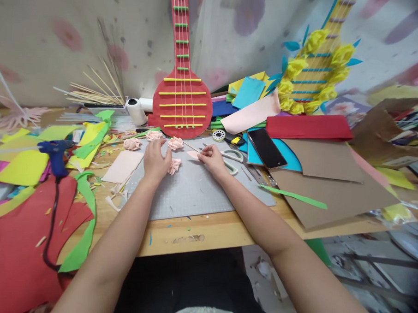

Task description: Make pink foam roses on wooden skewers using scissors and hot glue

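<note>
Above the mat [193,192], pink paper [193,154] is pinched by the right hand [212,160] (left hand [155,160] spread); shaping is suggested, steadiness needed.

Place: a paper-craft work corner; whether in a home or a workshop, I cannot tell.
Instrument: red round-bodied paper banjo with yellow bars [182,102], standing at the back of the wooden bench [222,233].
Mat: grey gridded cutting mat [193,195], in front of the banjo.
Flowers: pale pink crinkled-paper flowers [176,143], near its base.
Tool: blue corded glue gun [58,159], left of it.
Sticks: thin tan wooden sticks [94,96], also left.
Second instrument: yellow, flower-trimmed paper guitar [311,77], to its right.
Backdrop: pale flower-printed sheeting [248,13], behind it.
</note>
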Demonstrator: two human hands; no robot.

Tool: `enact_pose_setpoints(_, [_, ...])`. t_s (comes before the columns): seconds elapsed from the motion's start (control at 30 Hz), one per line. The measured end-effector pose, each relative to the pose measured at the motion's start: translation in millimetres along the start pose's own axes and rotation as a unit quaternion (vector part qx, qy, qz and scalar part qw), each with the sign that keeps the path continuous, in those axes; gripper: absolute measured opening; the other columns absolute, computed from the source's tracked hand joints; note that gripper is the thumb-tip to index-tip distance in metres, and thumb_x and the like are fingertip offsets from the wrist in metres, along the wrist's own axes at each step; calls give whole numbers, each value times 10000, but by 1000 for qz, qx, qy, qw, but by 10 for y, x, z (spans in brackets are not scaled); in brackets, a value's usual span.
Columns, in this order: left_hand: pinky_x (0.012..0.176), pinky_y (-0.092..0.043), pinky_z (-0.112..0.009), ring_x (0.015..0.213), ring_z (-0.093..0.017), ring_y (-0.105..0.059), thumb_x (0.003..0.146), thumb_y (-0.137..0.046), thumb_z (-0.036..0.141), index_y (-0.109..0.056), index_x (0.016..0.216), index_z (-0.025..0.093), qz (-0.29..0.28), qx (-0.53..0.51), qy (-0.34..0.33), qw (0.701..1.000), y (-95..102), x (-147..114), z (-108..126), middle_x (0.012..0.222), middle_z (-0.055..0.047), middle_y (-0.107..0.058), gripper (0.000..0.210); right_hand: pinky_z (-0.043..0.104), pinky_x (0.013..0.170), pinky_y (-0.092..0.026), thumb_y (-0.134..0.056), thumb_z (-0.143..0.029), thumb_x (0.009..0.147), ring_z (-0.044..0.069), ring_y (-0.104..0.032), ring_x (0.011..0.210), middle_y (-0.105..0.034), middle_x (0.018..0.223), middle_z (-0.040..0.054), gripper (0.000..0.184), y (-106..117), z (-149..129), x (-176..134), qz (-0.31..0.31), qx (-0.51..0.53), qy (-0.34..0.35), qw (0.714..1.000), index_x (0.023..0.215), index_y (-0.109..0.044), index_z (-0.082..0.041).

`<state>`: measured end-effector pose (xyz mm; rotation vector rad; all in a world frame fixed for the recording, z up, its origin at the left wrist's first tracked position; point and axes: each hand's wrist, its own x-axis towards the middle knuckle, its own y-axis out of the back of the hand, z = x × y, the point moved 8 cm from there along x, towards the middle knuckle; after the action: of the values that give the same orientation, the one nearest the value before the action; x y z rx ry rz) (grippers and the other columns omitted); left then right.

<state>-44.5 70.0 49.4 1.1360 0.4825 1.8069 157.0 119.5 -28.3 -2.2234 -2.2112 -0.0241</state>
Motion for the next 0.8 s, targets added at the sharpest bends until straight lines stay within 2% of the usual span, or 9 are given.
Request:
enact_pose_setpoints(0.1, [849, -417, -316, 929, -201, -551, 713, -531, 237, -600, 945, 171, -40, -45, 16, 998, -62, 0, -133, 965, -72, -606, 251, 277, 617, -424, -637, -276, 567, 114, -523, 623, -549, 676, -48, 332, -3, -2, 1, 3, -11, 10, 1000, 781, -391, -217])
enact_pose_setpoints(0.2, [768, -433, -297, 799, -175, -567, 735, -507, 282, -628, 873, 157, -30, -63, 112, 991, -44, 96, -409, 876, -63, -626, 222, 273, 615, -416, -636, -277, 567, 111, -516, 617, -546, 673, -50, 332, 4, -14, -21, 4, -11, 11, 1000, 779, -387, -219])
enact_pose_setpoints(0.27, [708, -433, -283, 731, -162, -566, 750, -490, 313, -641, 860, 153, -44, -72, 152, 985, -60, 208, -527, 841, -57, -642, 246, 272, 619, -413, -641, -275, 567, 110, -515, 617, -547, 674, -50, 335, 3, -27, -36, 1, -11, 11, 1000, 780, -389, -218])
enact_pose_setpoints(0.43, [669, -405, -283, 751, -194, -580, 597, -667, 350, -685, 760, 195, -184, 28, 98, 978, -293, 468, -449, 815, -50, -663, 225, 275, 635, -413, -647, -262, 569, 104, -517, 599, -552, 667, -54, 337, 10, -29, -50, 1, 4, 0, 1000, 787, -395, -212])
enact_pose_setpoints(0.5, [638, -394, -282, 722, -200, -583, 588, -671, 347, -684, 705, 209, -233, 64, 82, 967, -397, 481, -397, 758, -46, -667, 181, 279, 643, -417, -653, -256, 569, 107, -524, 606, -554, 668, -51, 342, 15, -14, -48, 0, 13, -2, 1000, 789, -396, -211])
enact_pose_setpoints(0.57, [609, -382, -276, 694, -199, -584, 609, -642, 328, -674, 656, 213, -259, 86, 74, 959, -432, 473, -360, 704, -42, -665, 128, 279, 645, -420, -659, -255, 572, 106, -526, 607, -556, 672, -49, 345, 14, -2, -44, -6, 21, 0, 1000, 790, -395, -210])
enact_pose_setpoints(0.63, [591, -375, -267, 681, -193, -582, 624, -613, 314, -662, 639, 207, -263, 96, 77, 957, -360, 478, -374, 690, -40, -664, 118, 275, 640, -419, -663, -249, 574, 103, -523, 598, -556, 669, -50, 349, 14, 11, -41, -10, 27, -1, 1000, 787, -390, -211])
enact_pose_setpoints(0.7, [584, -372, -254, 674, -181, -580, 633, -596, 313, -655, 655, 198, -270, 98, 95, 953, -195, 501, -482, 693, -35, -661, 131, 273, 640, -421, -661, -240, 577, 101, -525, 595, -554, 663, -53, 348, 13, 17, -41, -13, 34, -5, 999, 784, -383, -213])
enact_pose_setpoints(0.8, [622, -387, -261, 698, -196, -570, 595, -628, 342, -637, 654, 166, -264, 185, 152, 934, 244, 589, -882, 682, -55, -644, 187, 273, 643, -431, -657, -239, 571, 97, -531, 590, -551, 650, -64, 350, -3, 5, -44, -20, 47, -11, 999, 779, -376, -218])
